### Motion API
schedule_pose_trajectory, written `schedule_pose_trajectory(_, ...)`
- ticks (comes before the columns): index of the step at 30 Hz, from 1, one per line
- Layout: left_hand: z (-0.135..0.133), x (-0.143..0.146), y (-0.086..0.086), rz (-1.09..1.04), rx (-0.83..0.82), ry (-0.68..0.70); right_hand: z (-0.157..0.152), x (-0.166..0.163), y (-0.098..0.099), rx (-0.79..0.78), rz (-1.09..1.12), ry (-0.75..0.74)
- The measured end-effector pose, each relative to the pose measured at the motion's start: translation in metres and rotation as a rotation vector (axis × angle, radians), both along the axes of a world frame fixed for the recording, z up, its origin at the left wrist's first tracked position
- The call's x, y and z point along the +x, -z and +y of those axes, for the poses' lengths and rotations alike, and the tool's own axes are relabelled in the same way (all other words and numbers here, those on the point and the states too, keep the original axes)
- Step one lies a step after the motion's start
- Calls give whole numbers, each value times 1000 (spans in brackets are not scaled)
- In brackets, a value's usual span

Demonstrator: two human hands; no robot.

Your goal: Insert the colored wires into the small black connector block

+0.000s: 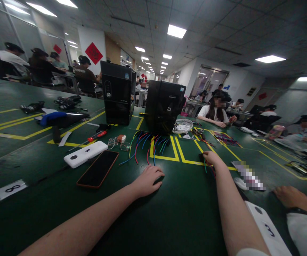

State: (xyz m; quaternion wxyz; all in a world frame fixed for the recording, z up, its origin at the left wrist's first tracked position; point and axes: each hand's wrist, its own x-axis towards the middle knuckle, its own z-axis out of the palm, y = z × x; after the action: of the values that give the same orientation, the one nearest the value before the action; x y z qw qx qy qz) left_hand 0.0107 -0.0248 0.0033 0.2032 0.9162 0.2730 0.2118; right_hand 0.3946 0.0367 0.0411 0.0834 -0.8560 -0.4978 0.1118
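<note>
My left hand (pixel 148 179) lies palm down on the green table (pixel 169 213), fingers loosely spread and holding nothing. It rests just short of a fan of coloured wires (pixel 143 145) that spill out in front of a black computer tower (pixel 164 106). Further right, my right hand (pixel 210 158) reaches out with its fingers pinched on a few thin wires (pixel 205 166), green and red, which hang below it. A black phone (pixel 98 169) and a white device marked 8 (pixel 85 153) lie to the left of my left hand.
A second black tower (pixel 117 92) stands at the back left, with a red-handled screwdriver (pixel 97 135) before it. A white basket (pixel 182 125) sits behind the right tower. A co-worker's hand (pixel 293 199) and a white device marked 3 (pixel 267 227) are at the right. Several people sit around.
</note>
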Motion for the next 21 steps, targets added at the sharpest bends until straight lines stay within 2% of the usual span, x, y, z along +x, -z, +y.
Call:
schedule_pose_trajectory(8,0,0,-1,10,-7,2,-10,10,-24,67,-122,83)
schedule_pose_trajectory(15,0,0,-1,13,-7,-1,-9,0,-17,-7,-187,31)
schedule_pose_trajectory(21,1,-1,-1,5,-6,7,-12,-11,-16,8,-243,18)
